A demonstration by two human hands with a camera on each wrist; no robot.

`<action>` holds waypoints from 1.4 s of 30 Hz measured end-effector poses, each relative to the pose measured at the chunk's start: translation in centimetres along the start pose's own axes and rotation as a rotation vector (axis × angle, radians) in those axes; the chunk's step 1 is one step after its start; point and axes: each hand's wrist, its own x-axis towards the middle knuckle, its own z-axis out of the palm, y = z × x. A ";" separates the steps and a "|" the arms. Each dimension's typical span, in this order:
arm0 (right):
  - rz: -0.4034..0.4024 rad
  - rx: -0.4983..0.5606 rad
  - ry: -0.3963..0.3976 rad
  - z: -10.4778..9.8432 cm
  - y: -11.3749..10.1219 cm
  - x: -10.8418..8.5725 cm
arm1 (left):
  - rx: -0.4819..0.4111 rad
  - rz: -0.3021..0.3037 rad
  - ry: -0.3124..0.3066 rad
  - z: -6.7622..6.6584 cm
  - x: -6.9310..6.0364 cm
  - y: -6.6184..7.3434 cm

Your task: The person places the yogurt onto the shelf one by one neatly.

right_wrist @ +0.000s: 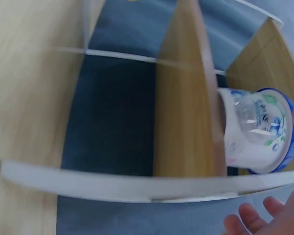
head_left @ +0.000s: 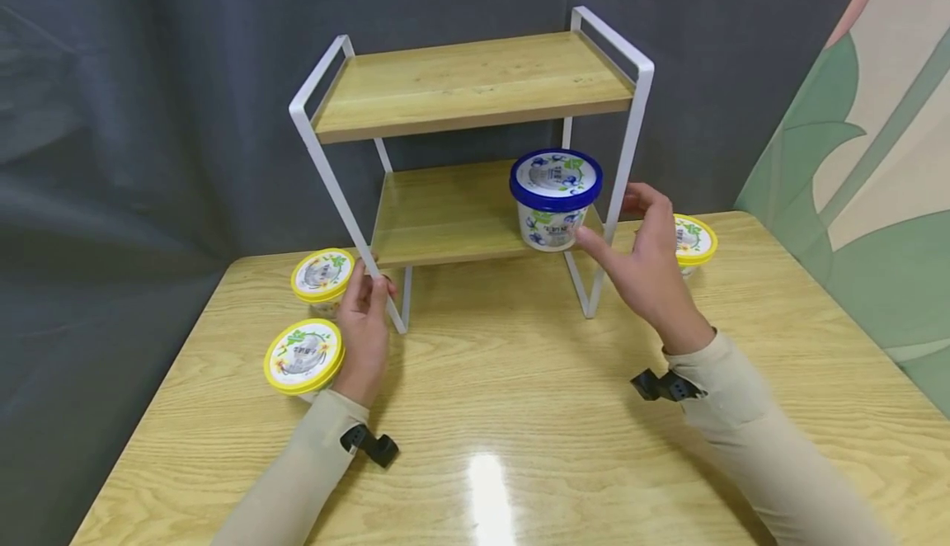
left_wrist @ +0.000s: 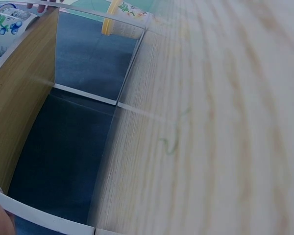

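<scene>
blue-lidded tub [head_left: 552, 212]: upright, at ten o'clock from nearer right hand [head_left: 651, 270] | right fingers: loosely spread, nothing gripped | shelf [head_left: 475, 84]: held by left hand [head_left: 364, 336]

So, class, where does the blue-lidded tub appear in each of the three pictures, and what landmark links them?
Head: the blue-lidded tub is right of centre.
Left wrist: the tub is in the top left corner, cut off by the edge.
Right wrist: the tub is at the right, turned sideways in the picture.
Shared landmark: the lower shelf, a wooden board beside the tub in every view.
</scene>
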 end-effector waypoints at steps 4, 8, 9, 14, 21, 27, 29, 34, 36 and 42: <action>-0.002 -0.035 -0.008 -0.7 1.0 -0.7 | 0.003 -0.002 -0.001 0.0 0.0 -0.1; 0.002 -0.073 -0.063 -1.0 2.0 -1.8 | 0.001 -0.005 0.009 0.1 0.0 -0.3; 0.001 -0.084 -0.079 -1.0 2.3 -2.2 | 0.001 -0.004 0.013 0.1 0.0 -0.3; -0.017 -0.115 -0.186 -1.3 4.3 -3.9 | -0.006 0.008 0.013 0.2 -0.1 -0.4; -0.030 -0.198 -0.326 -3.9 7.3 -4.9 | -0.008 0.003 0.001 0.0 -0.1 -0.4; -0.048 -0.227 -0.333 -7.8 9.7 -3.7 | 0.040 -0.021 0.009 -0.3 -0.2 -0.1; -0.038 -0.240 -0.327 -9.1 10.5 -3.1 | 0.030 -0.025 0.011 -0.3 -0.2 0.0; 0.010 -0.289 -0.343 -11.6 12.1 -1.7 | 0.012 -0.017 0.009 -0.3 -0.1 0.0; 0.017 -0.313 -0.365 -12.4 12.7 -1.2 | -0.001 -0.004 0.004 -0.2 0.0 -0.1; 0.099 -0.439 -0.465 -14.5 14.6 0.7 | -0.027 0.012 -0.002 0.1 0.1 -0.1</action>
